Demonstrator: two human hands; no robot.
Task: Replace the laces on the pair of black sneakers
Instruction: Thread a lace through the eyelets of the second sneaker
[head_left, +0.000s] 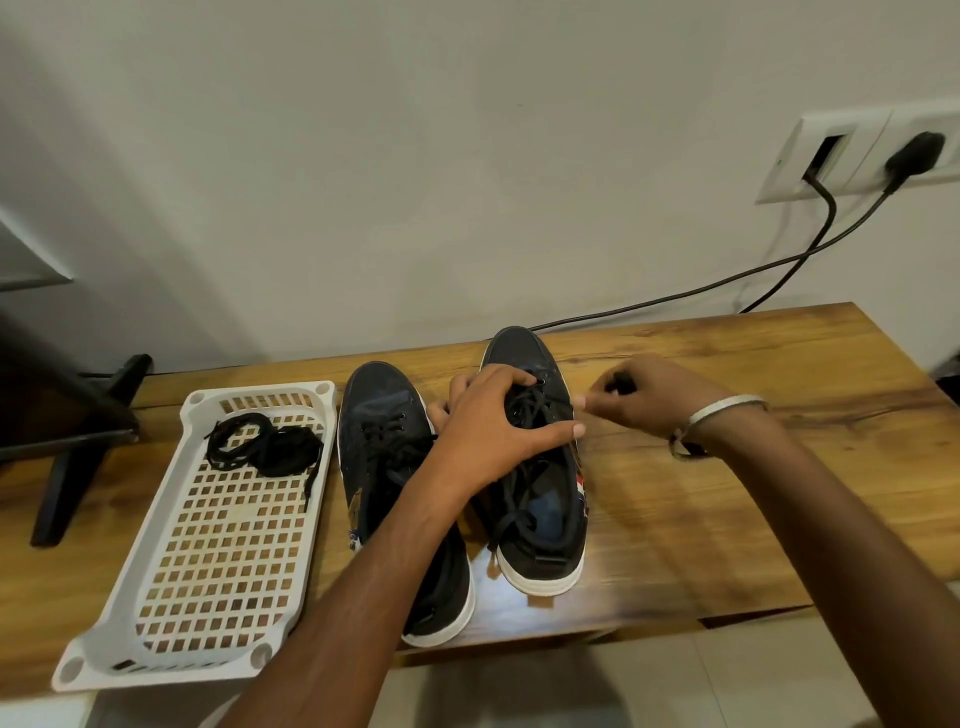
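Observation:
Two black sneakers with white soles stand side by side on the wooden table (727, 467), toes toward the wall. The left sneaker (382, 415) is laced. My left hand (498, 426) lies across the right sneaker (540, 525), fingers spread over its laces and gripping its upper. My right hand (644, 395) hovers just right of that sneaker's toe, fingers pinched on a dark lace end. A bundle of black spare laces (265, 441) lies in the far end of the white perforated tray (156, 613).
The tray sits at the table's left front, slightly over the edge. A black stand (78, 441) occupies the far left. Two black cables (779, 265) run from a wall socket (852, 156) down behind the table. Bare wood lies right of the sneakers.

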